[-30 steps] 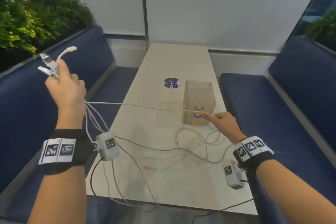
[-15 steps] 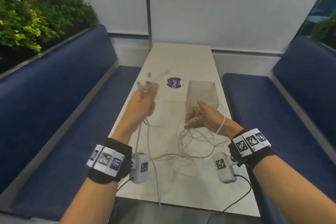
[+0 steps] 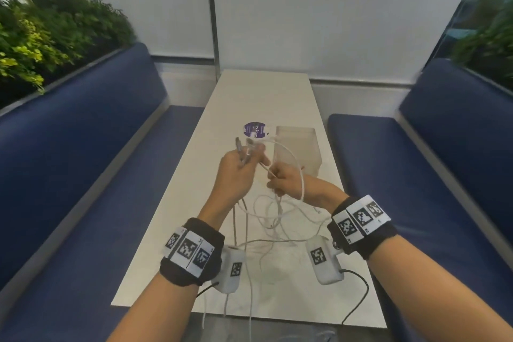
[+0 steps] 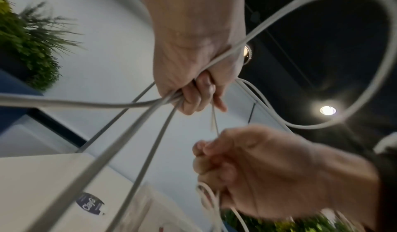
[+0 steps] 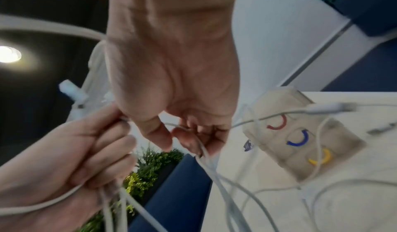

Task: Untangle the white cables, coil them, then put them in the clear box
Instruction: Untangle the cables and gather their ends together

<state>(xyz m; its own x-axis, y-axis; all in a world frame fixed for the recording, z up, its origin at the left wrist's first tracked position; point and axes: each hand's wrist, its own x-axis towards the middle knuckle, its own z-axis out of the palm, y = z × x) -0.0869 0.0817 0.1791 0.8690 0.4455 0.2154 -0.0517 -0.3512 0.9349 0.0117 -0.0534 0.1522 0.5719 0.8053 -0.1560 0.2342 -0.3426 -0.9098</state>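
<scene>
Several thin white cables (image 3: 273,216) lie tangled on the table in front of the clear box (image 3: 297,150). My left hand (image 3: 244,159) is raised above the table and grips a bundle of cable ends, whose connectors (image 3: 238,144) stick up past the fingers. Close beside it my right hand (image 3: 277,179) pinches a strand, and a loop arcs over that wrist. The left wrist view shows my left hand (image 4: 193,93) fisted round several strands (image 4: 137,133). In the right wrist view my right hand (image 5: 178,137) pinches one cable, with the clear box (image 5: 300,142) behind it.
The long white table (image 3: 263,91) runs between two blue benches (image 3: 83,161) (image 3: 444,161). A purple round sticker (image 3: 255,130) lies left of the box. Plants (image 3: 41,36) stand behind the left bench. Some cable strands hang over the table's near edge.
My left hand swung from high at the far left to the middle, next to the right hand. The right hand rose from the table by the box with a cable loop.
</scene>
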